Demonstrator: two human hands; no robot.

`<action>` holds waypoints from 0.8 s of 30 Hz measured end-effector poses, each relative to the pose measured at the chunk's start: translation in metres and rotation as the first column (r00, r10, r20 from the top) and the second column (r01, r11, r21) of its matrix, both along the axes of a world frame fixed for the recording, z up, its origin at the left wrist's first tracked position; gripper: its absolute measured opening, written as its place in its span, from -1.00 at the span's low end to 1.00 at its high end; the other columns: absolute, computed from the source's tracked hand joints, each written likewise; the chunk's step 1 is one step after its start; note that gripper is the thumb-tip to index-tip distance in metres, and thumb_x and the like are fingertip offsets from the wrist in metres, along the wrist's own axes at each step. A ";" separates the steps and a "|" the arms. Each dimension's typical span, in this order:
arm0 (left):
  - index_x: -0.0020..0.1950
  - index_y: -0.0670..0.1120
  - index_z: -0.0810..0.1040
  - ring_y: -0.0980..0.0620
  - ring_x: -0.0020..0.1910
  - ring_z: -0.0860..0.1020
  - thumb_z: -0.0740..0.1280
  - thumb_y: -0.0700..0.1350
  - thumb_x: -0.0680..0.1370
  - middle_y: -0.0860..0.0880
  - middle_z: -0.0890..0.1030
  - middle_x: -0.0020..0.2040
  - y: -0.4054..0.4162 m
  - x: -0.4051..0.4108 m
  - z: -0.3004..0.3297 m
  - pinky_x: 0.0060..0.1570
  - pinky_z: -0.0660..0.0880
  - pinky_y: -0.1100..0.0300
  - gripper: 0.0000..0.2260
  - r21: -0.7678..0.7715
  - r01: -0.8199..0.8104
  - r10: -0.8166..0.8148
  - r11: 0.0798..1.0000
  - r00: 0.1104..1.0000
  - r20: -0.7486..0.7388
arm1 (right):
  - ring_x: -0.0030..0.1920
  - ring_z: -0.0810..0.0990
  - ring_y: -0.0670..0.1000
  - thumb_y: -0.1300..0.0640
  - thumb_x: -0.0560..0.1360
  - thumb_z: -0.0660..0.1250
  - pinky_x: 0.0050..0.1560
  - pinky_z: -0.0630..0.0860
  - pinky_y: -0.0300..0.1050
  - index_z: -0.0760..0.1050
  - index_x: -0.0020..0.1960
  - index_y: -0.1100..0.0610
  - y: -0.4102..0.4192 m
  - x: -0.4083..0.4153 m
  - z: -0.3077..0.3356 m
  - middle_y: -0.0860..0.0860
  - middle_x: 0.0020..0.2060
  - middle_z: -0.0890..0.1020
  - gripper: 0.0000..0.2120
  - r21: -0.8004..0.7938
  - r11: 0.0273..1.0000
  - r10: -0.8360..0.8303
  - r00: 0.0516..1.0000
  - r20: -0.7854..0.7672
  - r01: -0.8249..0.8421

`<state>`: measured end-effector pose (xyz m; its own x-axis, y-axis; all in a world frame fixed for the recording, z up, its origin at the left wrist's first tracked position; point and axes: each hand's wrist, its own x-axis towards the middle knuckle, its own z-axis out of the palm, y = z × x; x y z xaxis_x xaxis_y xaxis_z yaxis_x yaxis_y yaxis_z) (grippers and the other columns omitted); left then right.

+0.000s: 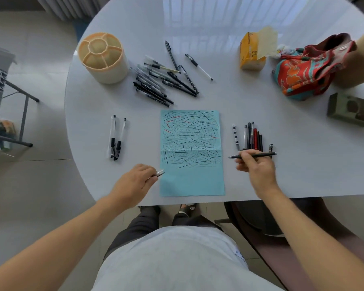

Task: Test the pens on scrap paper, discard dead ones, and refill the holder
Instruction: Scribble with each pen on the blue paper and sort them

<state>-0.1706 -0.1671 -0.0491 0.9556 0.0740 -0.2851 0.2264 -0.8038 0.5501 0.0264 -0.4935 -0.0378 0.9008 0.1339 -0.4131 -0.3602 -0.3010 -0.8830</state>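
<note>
A blue scrap paper (pixel 192 181) covered in pen strokes lies at the table's near edge. My right hand (pixel 255 168) holds a dark uncapped pen (pixel 258 155) level, tip pointing left, just right of the paper. My left hand (pixel 138 181) grips a silvery pen cap (pixel 160 172) at the paper's left edge. A row of several pens (pixel 251 136) lies right of the paper, behind my right hand. Two clear pens (pixel 116 138) lie to the left. A heap of black pens (pixel 163 80) sits behind the paper. The cream holder (pixel 103 57), its compartments empty, stands at the back left.
An orange tissue pack (pixel 253 51), a colourful cloth pouch (pixel 309 68) and a green box (pixel 352 109) sit at the back right of the white table (pixel 281 181). Another person's arm (pixel 363 57) rests on the pouch. A chair (pixel 13 95) stands left of the table.
</note>
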 end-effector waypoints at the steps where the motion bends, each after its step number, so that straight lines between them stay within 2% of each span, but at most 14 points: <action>1: 0.05 -0.04 0.61 0.03 0.22 0.48 0.26 -0.05 0.66 0.07 0.62 0.18 -0.004 0.003 -0.004 0.15 0.46 0.10 -0.85 0.019 0.041 -0.041 0.999 0.998 0.050 | -0.23 0.72 0.09 0.18 0.61 0.37 -0.16 0.70 -0.07 0.68 -0.07 0.02 0.007 -0.008 -0.005 0.09 -0.23 0.74 -0.85 -0.022 0.999 0.035 0.999 0.029 -0.034; 3: 0.10 -0.05 0.62 -0.03 0.41 0.41 0.27 -0.05 0.65 0.00 0.54 0.38 -0.010 0.007 -0.011 0.35 0.36 0.09 -0.84 0.044 0.114 -0.117 0.993 0.989 0.090 | -0.25 0.72 0.08 0.21 0.60 0.36 -0.16 0.70 -0.06 0.65 -0.03 -0.03 0.018 -0.022 -0.014 0.04 -0.21 0.74 -0.84 -0.094 0.990 0.108 0.991 0.084 -0.100; 6: 0.17 -0.01 0.62 -0.04 0.54 0.27 0.24 0.00 0.66 -0.04 0.39 0.51 -0.019 0.011 -0.021 0.47 0.23 0.07 -0.79 0.078 0.178 -0.183 0.981 0.981 0.065 | -0.28 0.71 -0.03 0.16 0.56 0.36 -0.21 0.69 -0.12 0.61 -0.04 -0.15 0.028 -0.040 -0.022 -0.06 -0.22 0.73 -0.80 -0.176 0.972 0.179 0.973 0.143 -0.153; 10: 0.25 0.00 0.61 -0.02 0.57 0.20 0.21 0.04 0.67 -0.06 0.33 0.55 -0.021 0.012 -0.030 0.52 0.20 0.05 -0.73 0.097 0.201 -0.201 0.975 0.980 -0.008 | -0.21 0.72 -0.08 0.00 0.51 0.34 -0.18 0.67 -0.14 0.61 -0.04 -0.19 0.033 -0.050 -0.027 -0.14 -0.21 0.72 -0.89 -0.258 0.947 0.245 0.949 0.197 -0.191; 13: 0.26 0.01 0.61 -0.01 0.57 0.20 0.22 0.04 0.66 -0.05 0.33 0.55 -0.021 0.011 -0.032 0.51 0.22 0.04 -0.73 0.105 0.192 -0.192 0.976 0.981 -0.010 | -0.19 0.68 -0.15 0.11 0.54 0.38 -0.13 0.64 -0.21 0.66 0.02 -0.04 0.033 -0.050 -0.032 -0.18 -0.22 0.69 -0.89 -0.318 0.925 0.286 0.931 0.227 -0.207; 15: 0.27 0.02 0.61 0.00 0.58 0.19 0.21 0.05 0.67 -0.04 0.32 0.55 -0.022 0.012 -0.032 0.53 0.19 0.06 -0.73 0.109 0.191 -0.190 0.976 0.982 -0.019 | -0.17 0.65 -0.23 0.13 0.55 0.36 -0.17 0.57 -0.38 0.65 0.00 -0.02 0.031 -0.048 -0.032 -0.20 -0.24 0.66 -0.89 -0.380 0.904 0.307 0.915 0.260 -0.195; 17: 0.28 0.03 0.60 0.02 0.58 0.17 0.20 0.05 0.67 -0.02 0.31 0.56 -0.023 0.013 -0.030 0.53 0.16 0.08 -0.72 0.108 0.189 -0.187 0.976 0.982 -0.031 | -0.17 0.62 -0.23 0.15 0.56 0.32 -0.25 0.49 -0.45 0.61 -0.05 -0.03 0.027 -0.045 -0.029 -0.18 -0.28 0.63 -0.88 -0.421 0.891 0.304 0.913 0.273 -0.171; 20: 0.30 0.03 0.59 0.04 0.58 0.15 0.18 0.07 0.67 0.00 0.29 0.57 -0.023 0.014 -0.027 0.54 0.15 0.10 -0.70 0.103 0.187 -0.182 0.977 0.982 -0.057 | -0.23 0.64 -0.16 0.19 0.57 0.31 -0.28 0.53 -0.35 0.59 -0.10 -0.04 0.020 -0.042 -0.022 -0.14 -0.29 0.64 -0.83 -0.390 0.912 0.246 0.930 0.272 -0.127; 24: 0.26 -0.01 0.61 0.00 0.56 0.22 0.21 0.04 0.67 -0.03 0.37 0.52 -0.023 0.019 -0.021 0.52 0.19 0.08 -0.73 0.072 0.177 -0.174 0.981 0.984 -0.047 | -0.28 0.68 0.00 0.25 0.57 0.33 -0.21 0.67 -0.11 0.57 -0.06 0.04 0.025 -0.044 -0.011 0.02 -0.24 0.70 -0.87 -0.190 0.982 0.056 0.977 0.205 -0.017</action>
<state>-0.1517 -0.1904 -0.0705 0.9437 -0.0714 -0.3231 0.0982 -0.8721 0.4793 -0.0172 -0.4686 -0.0487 0.9656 0.1069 -0.2371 -0.1595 -0.4768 -0.8644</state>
